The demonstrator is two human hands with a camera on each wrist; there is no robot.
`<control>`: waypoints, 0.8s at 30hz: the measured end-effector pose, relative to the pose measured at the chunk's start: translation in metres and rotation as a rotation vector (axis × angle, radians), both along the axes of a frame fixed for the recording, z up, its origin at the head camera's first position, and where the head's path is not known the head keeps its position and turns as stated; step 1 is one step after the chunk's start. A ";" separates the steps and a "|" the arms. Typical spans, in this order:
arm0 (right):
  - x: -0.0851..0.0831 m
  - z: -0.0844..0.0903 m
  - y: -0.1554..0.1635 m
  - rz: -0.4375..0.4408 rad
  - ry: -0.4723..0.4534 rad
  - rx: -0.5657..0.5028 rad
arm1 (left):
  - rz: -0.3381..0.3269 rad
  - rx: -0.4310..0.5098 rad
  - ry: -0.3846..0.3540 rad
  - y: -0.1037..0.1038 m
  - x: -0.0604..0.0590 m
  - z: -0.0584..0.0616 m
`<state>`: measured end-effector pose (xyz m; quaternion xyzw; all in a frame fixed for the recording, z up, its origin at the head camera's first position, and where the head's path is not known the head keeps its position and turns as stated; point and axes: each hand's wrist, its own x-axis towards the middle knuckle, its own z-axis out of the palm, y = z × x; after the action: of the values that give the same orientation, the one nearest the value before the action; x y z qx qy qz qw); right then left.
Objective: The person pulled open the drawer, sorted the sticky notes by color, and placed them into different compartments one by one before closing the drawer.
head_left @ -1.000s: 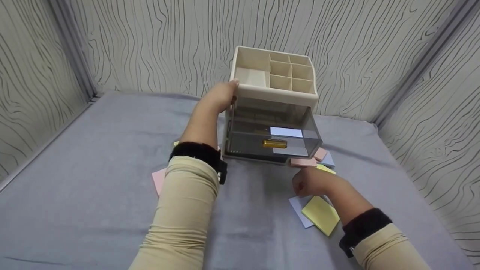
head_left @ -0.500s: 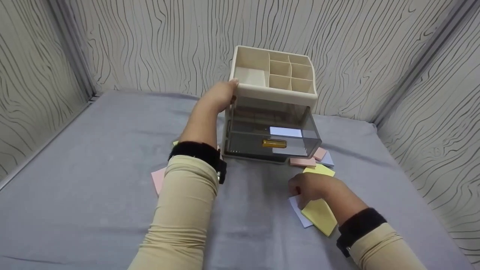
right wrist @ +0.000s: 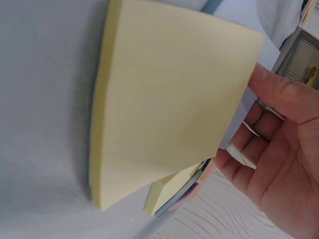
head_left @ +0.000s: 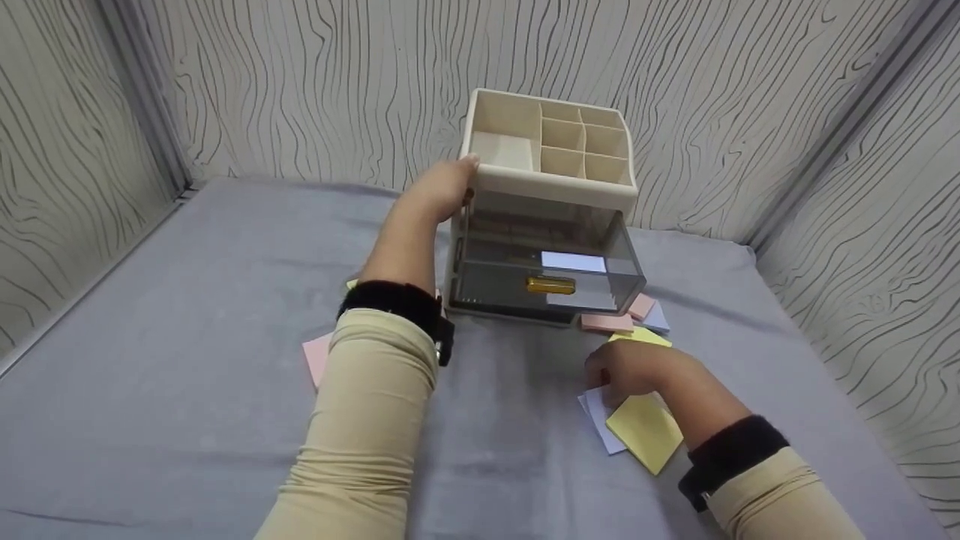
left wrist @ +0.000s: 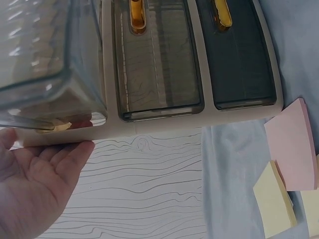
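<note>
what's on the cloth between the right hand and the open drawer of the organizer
In the head view, a yellow sticky pad lies just beyond the right hand, then a pink pad by the drawer front.

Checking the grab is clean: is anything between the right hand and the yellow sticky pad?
Nothing visible. The right hand already touches the yellow sticky pad, fingers at its edge; it lies on a lavender pad.

The drawer organizer [head_left: 547,202] stands at the back middle of the tabletop [head_left: 187,375], its top drawer [head_left: 551,274] pulled out forward. The left hand [head_left: 439,191] rests against its left side. Sticky-note pads [head_left: 645,431] lie before it to the right, under the right hand [head_left: 630,367]; another pad [head_left: 317,358] lies to the left
</note>
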<state>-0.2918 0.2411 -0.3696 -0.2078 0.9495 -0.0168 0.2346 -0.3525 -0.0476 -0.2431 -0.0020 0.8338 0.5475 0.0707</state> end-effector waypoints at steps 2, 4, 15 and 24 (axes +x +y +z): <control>-0.001 0.003 0.002 0.017 0.015 -0.003 | 0.005 0.002 -0.004 0.000 0.000 0.000; -0.002 0.005 0.003 0.030 0.017 -0.019 | 0.013 -0.002 0.000 0.000 0.000 0.000; -0.004 0.011 0.009 0.036 -0.022 -0.053 | 0.020 -0.007 0.002 0.001 0.000 0.000; -0.001 0.029 0.011 0.176 0.015 -0.149 | 0.009 -0.008 -0.013 0.001 -0.001 0.000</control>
<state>-0.2930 0.2520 -0.3404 -0.3073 0.9254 -0.0652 0.2119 -0.3537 -0.0470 -0.2431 -0.0094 0.8356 0.5443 0.0735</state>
